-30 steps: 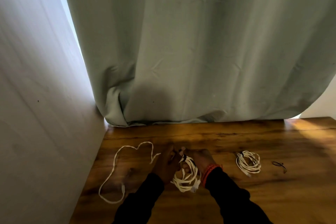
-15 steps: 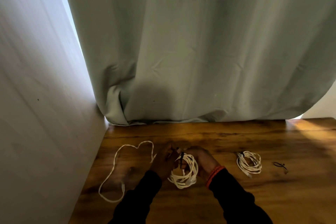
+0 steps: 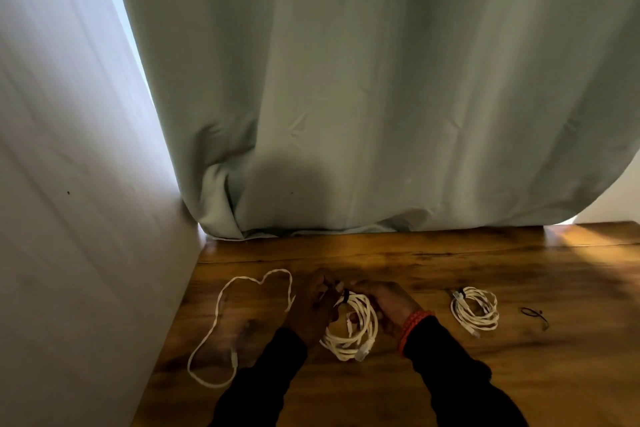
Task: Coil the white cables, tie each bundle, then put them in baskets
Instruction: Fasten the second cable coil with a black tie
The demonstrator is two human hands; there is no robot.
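Here, the task stands roughly midway. The largest item in play, a loose white cable [image 3: 239, 326] sprawled in an open loop on the left of the table, is uncoiled and untied. The coiled white cable bundle [image 3: 353, 329] lies at centre between the two hands, with a small dark tie [image 3: 345, 295] at its far edge; judging by the pinch, tying is the step in hand and looks unfinished. The left hand [image 3: 313, 307] curls its fingers around the tie end and the top of the coil, while the right hand [image 3: 386, 303], an orange beaded bracelet [image 3: 414, 324] at its wrist, grips the coil's right side with bent fingers. A smaller, finished white bundle [image 3: 476, 310] rests well apart to the right, apparently already bound at its upper left. A spare dark tie [image 3: 533, 314] lies beyond it. No baskets are in view, so all stowing remains.

The setting: a pale green curtain [image 3: 381, 97] hangs to the rear edge of a dark-stained wooden table [image 3: 450, 385]; a plain white wall [image 3: 69, 184] meets the table on the left, with a strip of daylight between wall and curtain.
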